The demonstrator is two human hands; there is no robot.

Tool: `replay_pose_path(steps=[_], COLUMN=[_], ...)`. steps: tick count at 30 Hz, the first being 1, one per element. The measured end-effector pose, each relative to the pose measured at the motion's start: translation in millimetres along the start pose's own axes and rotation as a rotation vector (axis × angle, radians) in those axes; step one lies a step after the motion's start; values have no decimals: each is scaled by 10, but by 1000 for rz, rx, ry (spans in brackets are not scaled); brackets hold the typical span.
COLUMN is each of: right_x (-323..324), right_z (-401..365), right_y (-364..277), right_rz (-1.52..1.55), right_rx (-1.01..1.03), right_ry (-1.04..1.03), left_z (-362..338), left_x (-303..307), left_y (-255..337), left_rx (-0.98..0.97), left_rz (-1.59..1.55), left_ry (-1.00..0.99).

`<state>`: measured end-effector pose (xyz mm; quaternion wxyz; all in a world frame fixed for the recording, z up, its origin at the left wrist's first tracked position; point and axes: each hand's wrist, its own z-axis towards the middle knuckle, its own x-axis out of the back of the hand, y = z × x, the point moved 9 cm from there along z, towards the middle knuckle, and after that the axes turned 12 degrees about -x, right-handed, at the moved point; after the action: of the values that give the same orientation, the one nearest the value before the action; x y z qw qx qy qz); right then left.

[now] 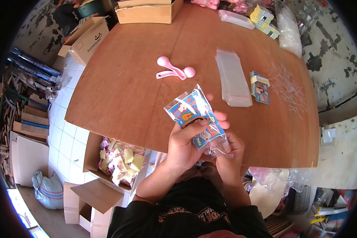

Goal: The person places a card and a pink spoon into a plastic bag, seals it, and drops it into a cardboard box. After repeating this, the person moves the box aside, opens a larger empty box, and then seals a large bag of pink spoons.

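Held bagged blue card (185, 108) beneath thumb in half-curled left hand (183, 146); pinched loose plastic end (217, 148) in right hand (235, 150)

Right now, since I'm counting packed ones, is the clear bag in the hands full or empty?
Filled: the clear bag, held in the left hand, has a blue printed card showing through its plastic.
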<state>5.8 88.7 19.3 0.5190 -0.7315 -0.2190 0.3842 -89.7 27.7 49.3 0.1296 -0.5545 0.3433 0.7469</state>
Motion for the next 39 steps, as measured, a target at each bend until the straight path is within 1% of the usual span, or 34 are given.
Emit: replay_pose_path(steps=[1,5,8,10,11,12,13,14,15,18,20,21,22,23,24,26,27,28,29,30,31,33,34,36,37,39], right_x=[5,-21,-20,-48,-83,-53,-242,-458,-479,-494,-478,-518,-587,-665,-774,-855,-896,-929,-982,-1071,-1105,-1158,-1171,-1205,-1202,-1128], right_z=[1,19,16,-161,-259,-258,-369,-482,-475,-432,-292,-201,-57,140,333,811,1053,1238,1410,1487,1534,1741,1771,1675,1660,1630], right_y=[-22,-52,-40,-314,-477,-557,-729,-741,-706,-703,-789,-887,-970,-1045,-1112,-1019,-932,-847,-725,-672,-641,-450,-425,-501,-508,-602], right_rz=[-12,-14,-52,-328,-330,-331,-686,-1043,-1082,-1015,-929,-957,-1013,-1069,-1111,-1155,-1230,-1223,-1294,-1365,-1357,-1545,-1541,-1381,-1381,-1272], right_rx=[40,71,121,451,635,634,855,1064,1025,998,890,864,866,868,954,940,890,898,924,949,953,787,789,933,931,872], right_ry=[4,21,34,306,407,406,312,202,107,-120,-222,-195,-174,-151,-116,-57,-50,-51,-39,-28,-32,-60,-68,-60,-62,-94], left_z=[-15,-47,-49,-55,-61,-56,-60,-65,-46,25,56,80,85,82,73,76,78,80,76,66,55,51,42,45,61,108], left_x=[7,-3,21,65,94,121,160,205,246,445,616,653,663,704,733,731,726,716,704,706,714,676,680,695,690,695], left_y=[-21,-61,-70,-64,-68,-52,-62,-68,-13,275,524,623,653,723,786,805,803,810,826,838,852,903,919,934,944,950], left_rx=[22,72,63,86,110,109,137,166,140,13,-128,-204,-206,-257,-307,-325,-324,-325,-331,-336,-340,-364,-377,-380,-375,-347], left_rz=[18,89,80,53,27,27,-19,-65,-121,-161,-91,-82,-83,-62,-40,-28,-41,-53,-47,-42,-37,-24,-17,-49,-83,-128], left_ry=[8,-4,-4,10,23,24,44,65,57,133,219,223,223,260,295,291,286,281,276,289,306,325,345,342,335,343])
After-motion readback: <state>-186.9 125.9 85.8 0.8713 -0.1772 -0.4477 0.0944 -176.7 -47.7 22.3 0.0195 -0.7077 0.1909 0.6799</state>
